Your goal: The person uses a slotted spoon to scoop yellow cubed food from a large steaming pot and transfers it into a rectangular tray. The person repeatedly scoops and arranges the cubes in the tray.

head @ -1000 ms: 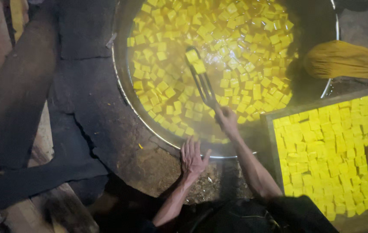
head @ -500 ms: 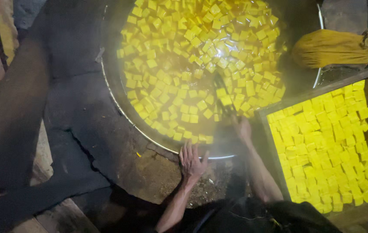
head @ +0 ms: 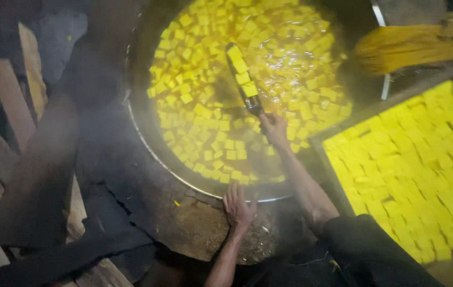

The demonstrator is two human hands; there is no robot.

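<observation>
Though steam-blurred, ladle (head: 243,79) w/ cubes (head: 200,95)

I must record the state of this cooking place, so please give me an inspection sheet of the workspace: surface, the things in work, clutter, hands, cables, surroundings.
Surface: dark, cracked stove top around the pan, with crumbs near the rim.
Things in work: wide round pan full of yellow cubes in steaming liquid; a long flat tool carries a few cubes above them.
Clutter: tray packed with yellow cubes at the right; a yellow cloth bundle beyond it.
Hands: right hand grips the tool's handle; left hand rests flat on the stove top by the pan's rim.
Cables: nothing seen.
Surroundings: wooden planks at the left; steam blurs the view.
</observation>
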